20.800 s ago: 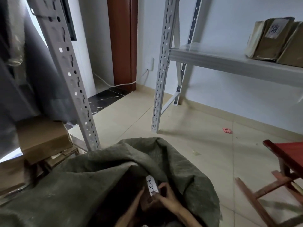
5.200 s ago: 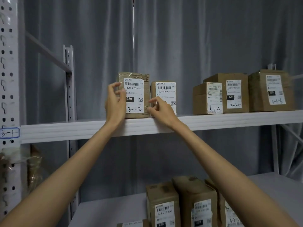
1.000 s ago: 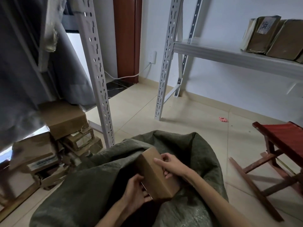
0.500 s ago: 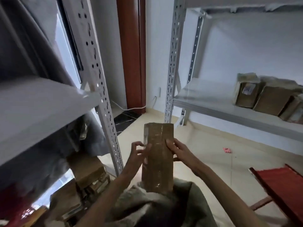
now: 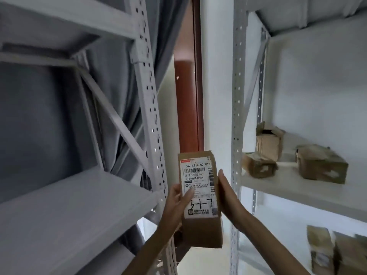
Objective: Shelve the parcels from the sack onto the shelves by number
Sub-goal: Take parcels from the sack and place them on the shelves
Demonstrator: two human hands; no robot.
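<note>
I hold a tall brown cardboard parcel (image 5: 200, 225) upright in front of me, between two shelf units. Its white label faces me and carries the handwritten number 3-1-7. My left hand (image 5: 176, 201) grips the parcel's left edge, thumb across the label. My right hand (image 5: 228, 193) presses flat against its right side. The sack is out of view.
A grey metal shelf (image 5: 65, 211) runs along the left, its perforated upright (image 5: 151, 116) just left of the parcel. A white shelf unit (image 5: 301, 187) on the right holds several brown boxes (image 5: 321, 165). Grey curtain and a red-brown door frame (image 5: 188, 96) stand behind.
The parcel came out of the sack, rose and turned so its label faces me. My view lifted from the floor to shelf height.
</note>
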